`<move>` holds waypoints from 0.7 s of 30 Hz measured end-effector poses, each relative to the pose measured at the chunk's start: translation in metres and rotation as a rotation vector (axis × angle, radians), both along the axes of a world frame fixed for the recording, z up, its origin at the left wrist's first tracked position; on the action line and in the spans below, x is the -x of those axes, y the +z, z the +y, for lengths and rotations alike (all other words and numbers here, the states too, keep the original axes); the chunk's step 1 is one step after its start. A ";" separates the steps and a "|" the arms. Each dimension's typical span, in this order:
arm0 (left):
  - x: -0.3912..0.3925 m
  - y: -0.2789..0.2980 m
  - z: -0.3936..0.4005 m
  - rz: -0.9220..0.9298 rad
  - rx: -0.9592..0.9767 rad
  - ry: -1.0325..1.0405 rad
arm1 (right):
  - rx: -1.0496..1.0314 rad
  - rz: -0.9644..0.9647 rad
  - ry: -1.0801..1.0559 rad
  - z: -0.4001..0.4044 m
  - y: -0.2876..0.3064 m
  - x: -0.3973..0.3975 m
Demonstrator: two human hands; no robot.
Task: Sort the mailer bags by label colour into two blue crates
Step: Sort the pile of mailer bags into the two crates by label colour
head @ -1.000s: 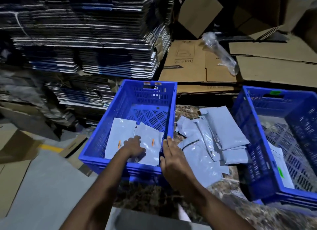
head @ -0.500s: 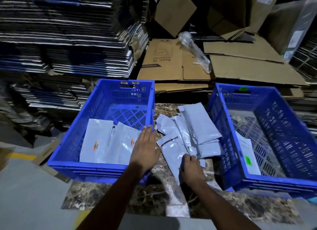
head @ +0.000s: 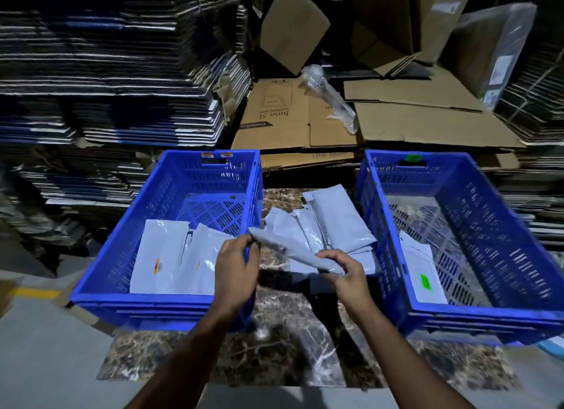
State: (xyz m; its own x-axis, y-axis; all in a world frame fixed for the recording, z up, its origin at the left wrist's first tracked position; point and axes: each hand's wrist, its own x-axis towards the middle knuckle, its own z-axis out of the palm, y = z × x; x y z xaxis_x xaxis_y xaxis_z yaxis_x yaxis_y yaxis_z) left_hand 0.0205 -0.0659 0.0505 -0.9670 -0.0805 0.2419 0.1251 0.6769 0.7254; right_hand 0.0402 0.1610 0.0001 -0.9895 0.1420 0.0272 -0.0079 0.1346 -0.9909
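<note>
Meanwhile, both hands are lifting one grey mailer bag (head: 290, 245) off the loose pile (head: 332, 225) lying on the marble slab (head: 274, 344) between the two blue crates; the left hand (head: 235, 268) is pinching the bag's upper-left corner, and the right hand (head: 346, 271) is gripping its lower-right end with curled fingers; the bag's long axis is running from ten o'clock down to four o'clock, stretched between the two grips, and its label is not showing. The left crate (head: 100, 289), marked orange and holding orange-labelled bags (head: 166, 259), is sitting at nine o'clock from the bag, just beside the left hand; the right crate (head: 476, 312), marked green and holding a green-labelled bag (head: 422, 274), is sitting at three o'clock, close to the right hand; each hand appears equally placed for its own side, so the label colour looks to be the deciding factor. Half a second ago the left hand was resting flat and open on the left crate's near corner, while the right hand alone was reaching into the pile; now both are holding the bag, raised clear of the heap.
</note>
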 end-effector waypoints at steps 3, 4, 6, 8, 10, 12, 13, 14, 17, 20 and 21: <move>-0.022 0.036 0.027 -0.225 -0.733 0.023 | 0.000 0.056 0.030 0.007 0.026 0.002; -0.029 0.045 0.036 -0.361 -1.052 0.016 | -0.022 0.073 0.031 0.009 0.034 0.003; -0.038 0.047 0.039 -0.606 -1.329 -0.030 | -0.077 0.115 0.050 0.015 0.047 0.004; -0.040 0.045 0.037 -0.731 -1.291 -0.101 | -0.138 0.141 0.092 0.025 0.056 0.006; -0.038 0.046 0.032 -0.810 -1.284 -0.265 | -0.212 0.165 0.159 0.037 0.059 0.009; -0.035 0.040 0.027 -0.818 -1.195 -0.421 | -0.283 0.196 0.214 0.044 0.061 0.009; -0.036 0.036 0.029 -0.771 -1.087 -0.478 | -0.268 0.208 0.202 0.043 0.064 0.008; -0.037 0.032 0.031 -0.704 -0.976 -0.467 | -0.199 0.206 0.162 0.042 0.066 0.006; -0.040 0.030 0.040 -0.501 -0.924 -0.334 | 0.182 0.114 0.026 0.031 0.080 -0.011; -0.041 0.030 0.042 -0.365 -0.957 -0.285 | 0.194 0.060 0.148 0.026 0.089 -0.035; -0.042 0.030 0.043 -0.337 -0.953 -0.302 | 0.155 0.056 0.222 0.024 0.090 -0.041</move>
State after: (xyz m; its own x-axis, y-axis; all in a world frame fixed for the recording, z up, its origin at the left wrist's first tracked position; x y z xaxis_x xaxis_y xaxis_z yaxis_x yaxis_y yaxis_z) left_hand 0.0622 -0.0233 0.0808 -0.9841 0.1591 -0.0793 -0.1132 -0.2174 0.9695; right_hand 0.0812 0.1846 0.0906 -0.9944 -0.0720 0.0773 -0.0753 -0.0298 -0.9967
